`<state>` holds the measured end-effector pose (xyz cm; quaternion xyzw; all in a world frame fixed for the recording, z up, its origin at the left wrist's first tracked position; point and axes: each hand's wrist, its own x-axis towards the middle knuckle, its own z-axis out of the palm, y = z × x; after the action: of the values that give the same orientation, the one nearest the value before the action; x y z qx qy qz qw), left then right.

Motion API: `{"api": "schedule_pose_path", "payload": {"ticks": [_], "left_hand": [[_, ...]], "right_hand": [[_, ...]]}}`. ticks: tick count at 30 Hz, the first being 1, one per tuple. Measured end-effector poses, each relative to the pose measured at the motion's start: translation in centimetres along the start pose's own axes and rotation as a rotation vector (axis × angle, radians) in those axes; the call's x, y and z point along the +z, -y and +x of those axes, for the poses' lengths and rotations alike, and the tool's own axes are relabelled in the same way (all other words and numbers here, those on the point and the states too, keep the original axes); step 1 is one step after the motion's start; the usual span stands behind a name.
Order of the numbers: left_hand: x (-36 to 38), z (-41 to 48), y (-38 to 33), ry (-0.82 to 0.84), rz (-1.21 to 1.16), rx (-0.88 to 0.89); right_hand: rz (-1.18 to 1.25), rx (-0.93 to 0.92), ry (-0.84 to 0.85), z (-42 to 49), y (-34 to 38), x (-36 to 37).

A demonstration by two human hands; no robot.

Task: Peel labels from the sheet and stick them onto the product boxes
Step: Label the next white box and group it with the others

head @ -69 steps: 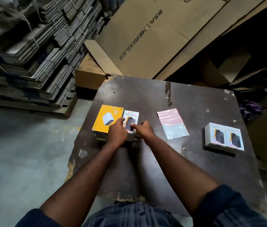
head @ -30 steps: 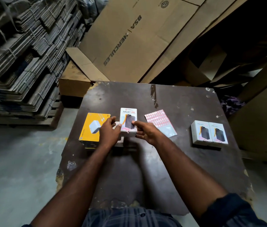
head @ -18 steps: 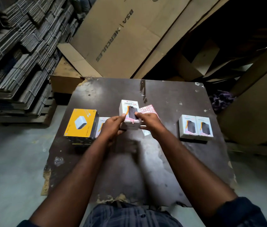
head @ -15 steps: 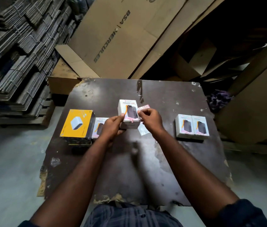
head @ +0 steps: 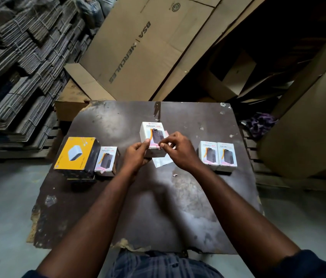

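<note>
White HALLEY 20K box (head: 152, 135), dark power bank and orange cable printed, pinkish lower edge: earlier lying just beside the yellow box (head: 76, 155), now lifted well right of it, left hand (head: 136, 156) gripping its lower-left corner, right hand (head: 179, 154) pinching its lower-right edge.

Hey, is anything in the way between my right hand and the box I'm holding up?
Nothing visible. The right hand pinches what looks like a small label at the lower front edge of the white box, which the left hand grips.
</note>
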<state>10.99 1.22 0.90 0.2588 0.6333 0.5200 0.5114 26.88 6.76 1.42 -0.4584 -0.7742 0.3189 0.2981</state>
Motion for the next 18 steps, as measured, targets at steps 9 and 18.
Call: {"api": "schedule_pose_path", "payload": {"ticks": [9,18], "left_hand": [[4.2,-1.0,1.2,-0.017,0.011,0.035],[6.2,-0.5,1.2,-0.031,0.042,0.078]], "right_hand": [[0.020,0.014,0.017,-1.4,-2.3,-3.3],[0.147,0.140,0.022,-0.9,-3.6,-5.2]]}}
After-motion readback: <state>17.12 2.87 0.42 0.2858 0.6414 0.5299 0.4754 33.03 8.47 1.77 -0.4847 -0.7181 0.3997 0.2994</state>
